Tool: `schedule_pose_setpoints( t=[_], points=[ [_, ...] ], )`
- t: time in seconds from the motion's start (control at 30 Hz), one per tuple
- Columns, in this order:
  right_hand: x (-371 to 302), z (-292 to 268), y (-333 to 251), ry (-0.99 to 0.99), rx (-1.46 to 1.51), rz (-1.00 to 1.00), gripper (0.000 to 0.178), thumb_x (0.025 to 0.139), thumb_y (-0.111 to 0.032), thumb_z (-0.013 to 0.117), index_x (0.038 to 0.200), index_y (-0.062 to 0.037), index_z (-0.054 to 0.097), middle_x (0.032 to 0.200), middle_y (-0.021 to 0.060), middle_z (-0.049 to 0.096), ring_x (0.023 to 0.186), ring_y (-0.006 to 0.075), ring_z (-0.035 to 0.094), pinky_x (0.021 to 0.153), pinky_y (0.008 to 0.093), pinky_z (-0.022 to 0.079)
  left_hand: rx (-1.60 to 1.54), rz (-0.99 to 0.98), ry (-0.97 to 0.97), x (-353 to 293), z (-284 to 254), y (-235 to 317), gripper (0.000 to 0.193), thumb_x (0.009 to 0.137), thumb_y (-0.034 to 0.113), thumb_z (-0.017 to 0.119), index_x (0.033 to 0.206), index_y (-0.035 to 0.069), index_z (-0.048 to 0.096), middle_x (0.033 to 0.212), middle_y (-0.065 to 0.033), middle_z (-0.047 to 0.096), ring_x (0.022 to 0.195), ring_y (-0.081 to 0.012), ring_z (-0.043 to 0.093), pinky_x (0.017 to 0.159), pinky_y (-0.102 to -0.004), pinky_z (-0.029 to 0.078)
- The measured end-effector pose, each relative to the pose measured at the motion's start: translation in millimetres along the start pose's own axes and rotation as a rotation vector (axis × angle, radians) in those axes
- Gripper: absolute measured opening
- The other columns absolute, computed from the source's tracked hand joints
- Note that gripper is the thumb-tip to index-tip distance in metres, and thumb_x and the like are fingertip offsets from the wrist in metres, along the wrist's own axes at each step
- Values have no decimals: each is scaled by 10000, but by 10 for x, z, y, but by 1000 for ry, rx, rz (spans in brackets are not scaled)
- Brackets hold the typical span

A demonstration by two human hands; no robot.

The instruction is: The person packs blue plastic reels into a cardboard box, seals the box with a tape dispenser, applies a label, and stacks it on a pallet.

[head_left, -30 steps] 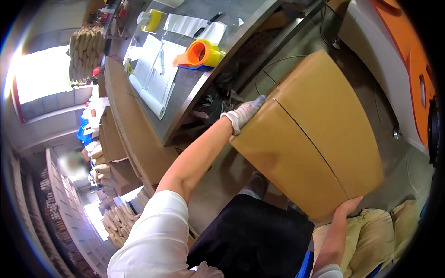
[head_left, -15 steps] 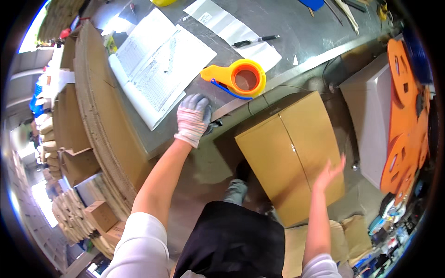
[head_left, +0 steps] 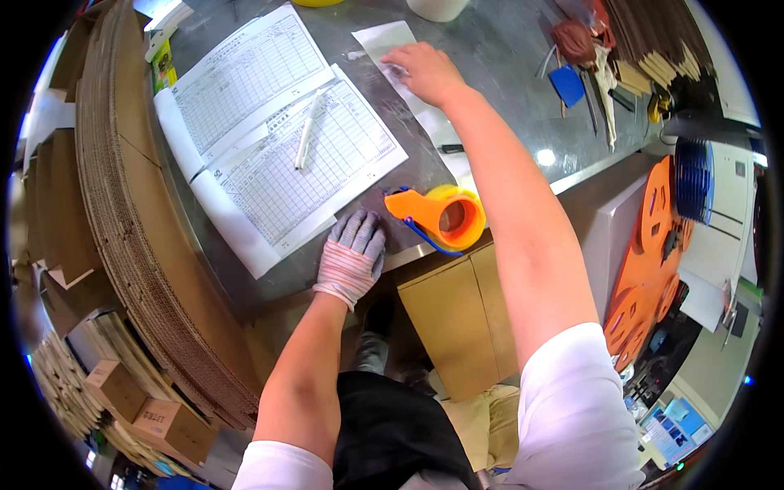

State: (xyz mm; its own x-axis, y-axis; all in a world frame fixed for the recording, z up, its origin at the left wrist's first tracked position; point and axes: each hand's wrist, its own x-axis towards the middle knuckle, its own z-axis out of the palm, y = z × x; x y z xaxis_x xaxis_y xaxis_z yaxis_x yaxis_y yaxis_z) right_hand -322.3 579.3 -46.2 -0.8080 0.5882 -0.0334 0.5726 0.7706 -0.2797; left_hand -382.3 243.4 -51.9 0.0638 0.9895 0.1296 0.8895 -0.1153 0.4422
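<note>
My left hand [head_left: 353, 255], in a striped knitted glove with grey fingers, lies on the metal table's front edge, fingers stretched forward and holding nothing. Beside its fingertips is an open booklet of printed forms [head_left: 327, 184], with a white pen [head_left: 309, 131] on it. My bare right hand [head_left: 426, 72] reaches far over the table to a long white paper strip [head_left: 384, 37]. Its fingers are bent together at the strip; what lies between them is too small to tell. A black pen [head_left: 452, 149] is partly hidden by my right forearm. An orange and yellow tape dispenser [head_left: 408, 206] stands at the table edge.
Below the table edge stands a closed cardboard box [head_left: 445, 318]. Stacked cardboard sheets [head_left: 122, 204] border the table on the left. At the far right lie a blue scraper-like piece [head_left: 566, 86] and several tools. Orange panels [head_left: 645, 261] stand beyond the right corner.
My right hand has swung from above the cardboard box up onto the table, to the paper strip. My left hand stays at the table edge. The view has shifted, showing more of the table.
</note>
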Motion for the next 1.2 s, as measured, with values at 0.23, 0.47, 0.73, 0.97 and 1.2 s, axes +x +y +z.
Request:
schedule_pose_setpoints(
  t=[0.23,0.47,0.73,0.97,1.2],
  points=[
    [265,10,182,-57,89,-25,426,745,-114,749,1133,-240,624,1199,-13,565,1177,246,506,992,410,441,-40,-16,11,4,18,-32,398,746,195,662,1118,70,600,1241,-165,580,1183,-351,531,1035,-493,420],
    [296,22,276,-115,168,27,330,744,-163,744,1041,-219,611,1123,-8,566,1131,243,508,955,414,433,-50,-26,-30,12,-14,-39,400,768,205,639,1140,64,599,1282,-152,569,1213,-338,519,1067,-482,392],
    [363,77,259,-169,159,119,281,759,-165,710,1003,-228,586,1094,-17,548,1168,229,464,954,527,380,-43,-18,3,25,-2,-31,433,702,167,661,1116,54,607,1246,-160,579,1175,-345,538,1039,-493,420],
    [362,71,207,-161,196,177,245,758,-159,715,944,-202,561,1071,-16,548,1140,237,477,933,520,386,-30,-15,8,28,9,-32,410,701,169,665,1093,57,611,1236,-155,580,1169,-348,538,1026,-500,425],
    [179,30,170,-45,214,136,196,763,-156,715,877,-153,556,1008,1,567,1085,245,513,880,439,431,-43,-17,4,44,7,-8,388,714,167,664,1081,60,602,1228,-154,585,1178,-354,535,1028,-503,419]
  ],
)
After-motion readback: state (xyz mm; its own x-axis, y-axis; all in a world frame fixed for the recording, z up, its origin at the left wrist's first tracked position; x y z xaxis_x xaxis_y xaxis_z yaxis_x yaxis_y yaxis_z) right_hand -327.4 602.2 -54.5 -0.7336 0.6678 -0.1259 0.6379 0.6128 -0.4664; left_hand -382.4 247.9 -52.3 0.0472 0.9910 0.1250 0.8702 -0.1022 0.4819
